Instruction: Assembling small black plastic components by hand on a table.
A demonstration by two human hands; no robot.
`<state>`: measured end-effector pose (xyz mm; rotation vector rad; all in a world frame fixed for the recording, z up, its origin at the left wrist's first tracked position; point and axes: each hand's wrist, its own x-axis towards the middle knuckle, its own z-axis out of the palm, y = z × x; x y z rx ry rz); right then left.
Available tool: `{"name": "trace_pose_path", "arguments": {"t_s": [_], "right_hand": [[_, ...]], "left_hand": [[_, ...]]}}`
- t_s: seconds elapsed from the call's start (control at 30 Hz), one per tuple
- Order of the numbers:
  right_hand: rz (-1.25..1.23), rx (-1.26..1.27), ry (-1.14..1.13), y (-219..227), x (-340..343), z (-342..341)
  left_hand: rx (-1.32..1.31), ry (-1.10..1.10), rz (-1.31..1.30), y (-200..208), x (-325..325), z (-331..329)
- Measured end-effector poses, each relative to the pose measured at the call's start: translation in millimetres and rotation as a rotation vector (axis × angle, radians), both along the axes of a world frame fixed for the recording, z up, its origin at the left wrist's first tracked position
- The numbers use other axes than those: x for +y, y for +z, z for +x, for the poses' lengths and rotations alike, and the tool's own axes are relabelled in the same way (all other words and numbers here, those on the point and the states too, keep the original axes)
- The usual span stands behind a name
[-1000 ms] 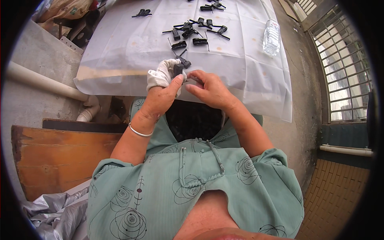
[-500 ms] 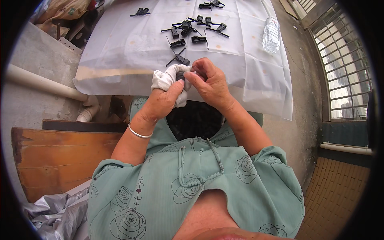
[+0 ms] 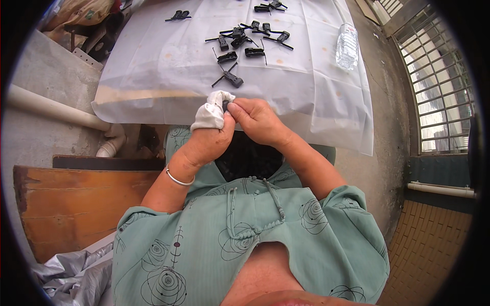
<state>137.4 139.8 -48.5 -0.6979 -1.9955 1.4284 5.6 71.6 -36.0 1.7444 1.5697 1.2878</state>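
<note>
My left hand (image 3: 210,142) has a white cloth (image 3: 207,117) over its fingers, a glove or a rag. Its thumb presses on a small dark piece (image 3: 225,105), mostly hidden between thumb, cloth and the other hand. From the right, my right hand (image 3: 258,121) meets it, thumb and curled fingers pinched against that same piece. Both hands are just off the table's near edge. Closest to them on the table lies a black plastic part with thin arms (image 3: 234,78). Several similar black parts (image 3: 237,35) are scattered farther back, and a pair (image 3: 178,16) lies at far left.
A whitish plastic sheet (image 3: 153,66) covers the table. On its right side lies a clear water bottle (image 3: 347,48). Below the hands, a dark rounded thing (image 3: 250,159) sits between my knees. A white pipe (image 3: 56,107) and a wooden board (image 3: 84,196) are at left.
Both hands have come slightly down toward me. My right fingers, raised and spread over the piece before, are now curled in against it, and the cloth has turned with my left hand.
</note>
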Motion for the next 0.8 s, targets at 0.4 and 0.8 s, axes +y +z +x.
{"name": "trace_pose_path", "arguments": {"t_s": [0.4, 0.8], "right_hand": [[0.585, -0.584, -0.343, -2, 41, -6], [0.625, -0.018, -0.013, 31, 19, 22]], "left_hand": [[-0.338, 0.049, -0.336, -3, 5, -30], [-1.259, -0.397, -0.562, 8, 13, -18]]}}
